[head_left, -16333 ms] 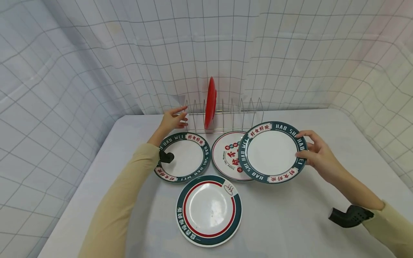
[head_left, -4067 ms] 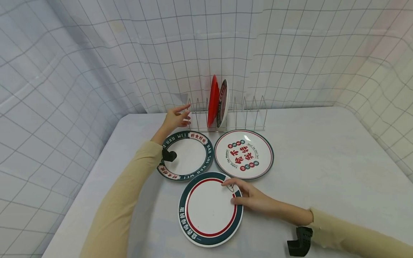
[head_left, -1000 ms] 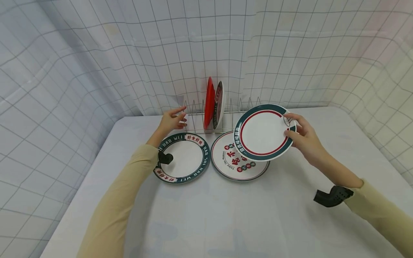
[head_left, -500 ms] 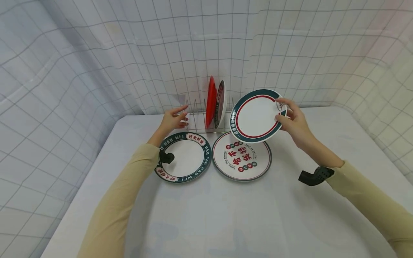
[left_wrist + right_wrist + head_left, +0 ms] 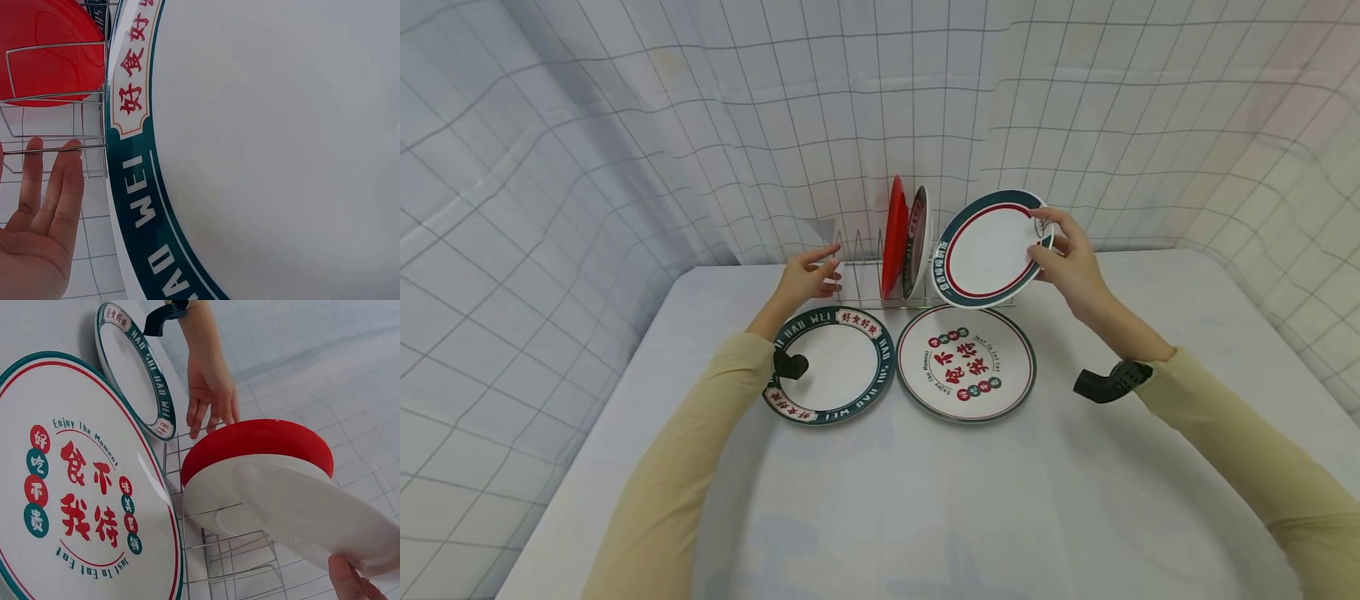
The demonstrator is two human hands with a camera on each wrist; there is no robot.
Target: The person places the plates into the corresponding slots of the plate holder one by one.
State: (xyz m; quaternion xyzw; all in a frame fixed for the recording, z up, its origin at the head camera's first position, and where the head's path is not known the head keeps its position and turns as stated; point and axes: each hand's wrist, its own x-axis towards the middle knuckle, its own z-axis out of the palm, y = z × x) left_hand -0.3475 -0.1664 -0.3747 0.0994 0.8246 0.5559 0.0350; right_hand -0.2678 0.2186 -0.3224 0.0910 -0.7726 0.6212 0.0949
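Observation:
My right hand (image 5: 1071, 267) pinches the right rim of a white plate (image 5: 988, 250) with a green border and red ring. It holds the plate tilted above the right part of a wire dish rack (image 5: 868, 307). A red plate (image 5: 894, 237) and a white plate with a dark patterned rim (image 5: 915, 242) stand upright in the rack. In the right wrist view, the held plate's pale underside (image 5: 319, 512) overlaps the standing white plate. My left hand (image 5: 805, 279) touches the rack's left end wire, fingers mostly straight, as the left wrist view shows.
Two plates lie flat before the rack: one with a green lettered rim (image 5: 880, 367), partly under my left forearm, and one with red characters (image 5: 966, 367). White cloth covers the table (image 5: 880, 517). Gridded curtains (image 5: 775, 108) enclose the back and sides.
A lettered-rim plate left my right hand and a white plate came to stand in the rack. My right hand then lifted the red-ringed plate and carried it back and left. My left hand stayed.

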